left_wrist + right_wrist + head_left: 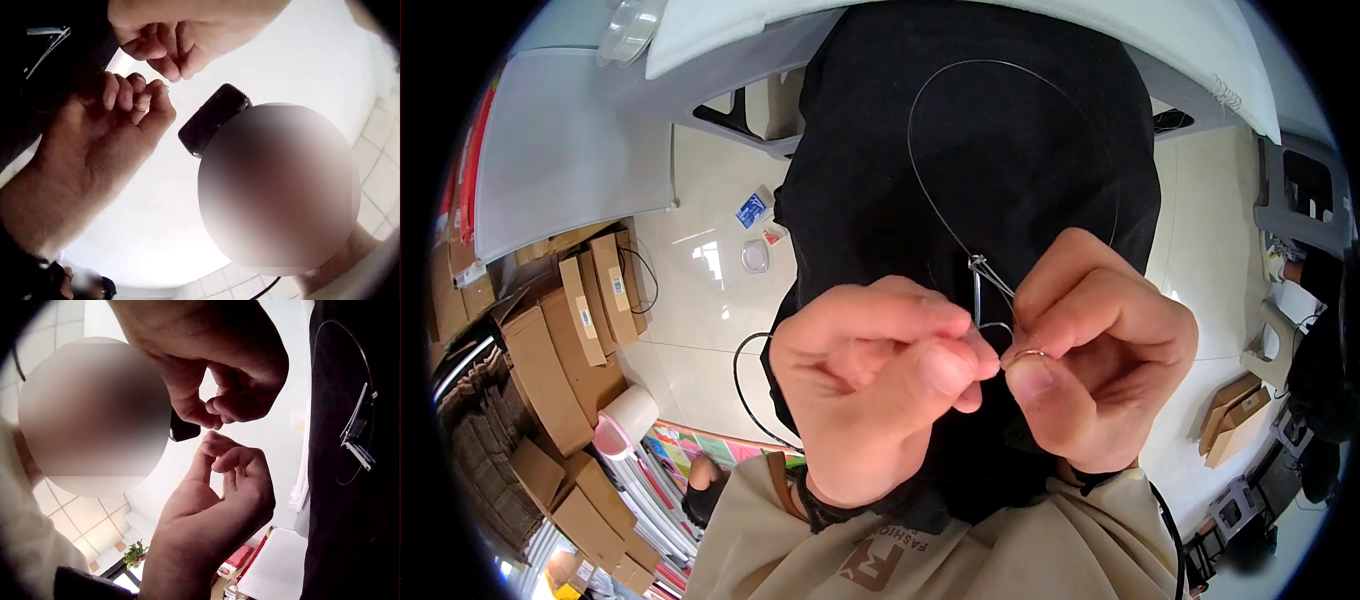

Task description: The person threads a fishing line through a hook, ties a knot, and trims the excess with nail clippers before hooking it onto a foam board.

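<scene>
In the head view, my left hand (pixel 870 385) and right hand (pixel 1105 350) meet above black cloth (pixel 860 190). My right thumb and index finger pinch a thin ring-like piece (pixel 1030 353). The left fingertips press together beside a short curved strand (pixel 997 325); what they hold is hidden. Beyond them, a thin wire loop (pixel 912 135) leads to silver metal pieces (pixel 977 265). From below, the left wrist view shows my left hand (pixel 187 37) above my right (pixel 103 150); the right wrist view shows my right hand (pixel 225 369) above my left (pixel 212 506).
Cardboard boxes (pixel 555 375) and a pink-rimmed bin (pixel 625 420) stand at the left. Small packets (pixel 751 209) and a clear container (pixel 755 257) lie on the floor (pixel 710 310). Grey stools (pixel 1305 195) are at the right. A black cable (pixel 740 385) curves beside my left hand.
</scene>
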A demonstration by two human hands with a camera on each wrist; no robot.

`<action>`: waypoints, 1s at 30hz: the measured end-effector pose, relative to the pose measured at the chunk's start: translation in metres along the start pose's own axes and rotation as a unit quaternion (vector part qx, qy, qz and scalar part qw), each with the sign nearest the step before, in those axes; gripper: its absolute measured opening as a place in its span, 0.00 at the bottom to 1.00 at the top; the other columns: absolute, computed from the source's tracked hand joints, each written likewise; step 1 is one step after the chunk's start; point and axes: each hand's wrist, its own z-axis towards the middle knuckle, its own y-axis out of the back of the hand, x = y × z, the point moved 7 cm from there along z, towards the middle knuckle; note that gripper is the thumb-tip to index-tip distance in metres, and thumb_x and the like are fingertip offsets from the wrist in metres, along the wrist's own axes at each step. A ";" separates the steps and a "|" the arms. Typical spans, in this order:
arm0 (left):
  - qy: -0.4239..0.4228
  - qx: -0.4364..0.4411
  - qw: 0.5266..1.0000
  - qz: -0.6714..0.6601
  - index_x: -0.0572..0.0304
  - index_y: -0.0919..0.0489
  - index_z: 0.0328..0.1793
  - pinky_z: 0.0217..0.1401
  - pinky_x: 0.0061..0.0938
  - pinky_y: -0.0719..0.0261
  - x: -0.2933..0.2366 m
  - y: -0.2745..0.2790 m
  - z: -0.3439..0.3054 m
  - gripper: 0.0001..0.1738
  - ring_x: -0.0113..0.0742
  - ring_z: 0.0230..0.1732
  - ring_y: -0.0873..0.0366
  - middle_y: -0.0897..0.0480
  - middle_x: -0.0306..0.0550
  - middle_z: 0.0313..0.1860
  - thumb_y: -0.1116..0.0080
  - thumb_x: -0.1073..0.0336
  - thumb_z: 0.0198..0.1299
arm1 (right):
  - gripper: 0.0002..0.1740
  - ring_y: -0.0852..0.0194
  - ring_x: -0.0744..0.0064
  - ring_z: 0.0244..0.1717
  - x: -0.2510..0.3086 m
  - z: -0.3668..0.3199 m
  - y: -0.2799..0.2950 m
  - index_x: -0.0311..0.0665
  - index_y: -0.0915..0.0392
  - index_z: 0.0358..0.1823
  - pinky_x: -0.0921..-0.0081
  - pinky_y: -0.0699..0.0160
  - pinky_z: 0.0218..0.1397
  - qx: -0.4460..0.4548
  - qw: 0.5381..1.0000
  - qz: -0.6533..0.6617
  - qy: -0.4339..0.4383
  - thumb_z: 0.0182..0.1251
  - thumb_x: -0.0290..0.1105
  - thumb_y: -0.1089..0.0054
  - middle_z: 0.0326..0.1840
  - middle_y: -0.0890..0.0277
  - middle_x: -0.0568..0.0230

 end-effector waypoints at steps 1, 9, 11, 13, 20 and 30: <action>-0.025 -0.049 0.998 0.028 0.73 0.24 0.36 0.24 0.16 0.28 -0.003 0.000 -0.003 0.09 0.33 0.25 0.24 0.23 0.56 0.27 0.42 0.82 0.46 | 0.03 0.41 0.78 0.19 0.000 0.000 0.000 0.29 0.29 0.18 0.87 0.47 0.21 0.002 1.000 -0.001 0.000 0.39 0.19 0.44 0.20 0.32 0.54; -0.123 0.133 0.920 0.346 0.58 0.29 0.37 0.27 0.21 0.44 -0.022 -0.014 0.009 0.10 0.27 0.26 0.42 0.37 0.39 0.27 0.41 0.66 0.52 | 0.04 0.41 0.79 0.17 0.004 0.002 -0.006 0.29 0.28 0.17 0.86 0.47 0.19 0.048 0.998 -0.023 0.020 0.35 0.19 0.42 0.20 0.31 0.54; -0.047 0.107 0.949 0.292 0.59 0.28 0.35 0.26 0.20 0.45 -0.016 -0.011 0.010 0.10 0.27 0.25 0.42 0.37 0.39 0.27 0.40 0.64 0.53 | 0.05 0.40 0.79 0.16 0.003 0.002 -0.008 0.29 0.28 0.17 0.86 0.47 0.19 0.058 0.997 -0.030 0.046 0.35 0.19 0.41 0.20 0.30 0.53; 0.002 0.086 0.963 0.256 0.60 0.28 0.34 0.27 0.19 0.44 -0.009 -0.010 0.008 0.10 0.26 0.25 0.42 0.36 0.40 0.27 0.41 0.63 0.54 | 0.05 0.39 0.79 0.16 0.004 0.002 -0.009 0.28 0.27 0.18 0.86 0.46 0.19 0.064 0.996 -0.041 0.053 0.35 0.19 0.41 0.21 0.30 0.52; 0.039 0.095 0.977 0.185 0.60 0.31 0.37 0.34 0.23 0.36 0.004 -0.007 0.011 0.11 0.30 0.30 0.36 0.31 0.46 0.32 0.44 0.61 0.57 | 0.06 0.37 0.77 0.18 0.004 0.001 -0.009 0.28 0.27 0.18 0.86 0.43 0.20 0.067 0.995 -0.059 0.052 0.37 0.20 0.39 0.21 0.29 0.51; 0.002 0.058 0.973 0.221 0.63 0.30 0.40 0.28 0.24 0.36 -0.009 -0.007 0.011 0.10 0.32 0.25 0.35 0.29 0.47 0.26 0.47 0.65 0.58 | 0.06 0.37 0.77 0.18 0.005 0.002 -0.006 0.30 0.26 0.18 0.86 0.43 0.21 0.059 0.994 -0.080 0.042 0.40 0.23 0.37 0.18 0.31 0.55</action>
